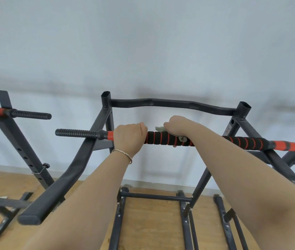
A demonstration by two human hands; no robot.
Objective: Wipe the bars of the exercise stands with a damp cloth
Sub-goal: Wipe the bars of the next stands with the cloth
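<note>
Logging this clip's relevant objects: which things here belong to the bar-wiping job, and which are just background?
Job: cloth, held by right hand; padded bar, gripped by left hand; neighbouring stand's bar; curved top bar.
Background: bracelet; wooden floor; wall.

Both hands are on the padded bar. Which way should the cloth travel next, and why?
Probably slide the right hand, which grips the cloth around the padded bar, rightward: a long foam stretch lies beyond the cloth there, while the left hand grips the bar close on the other side.
</note>
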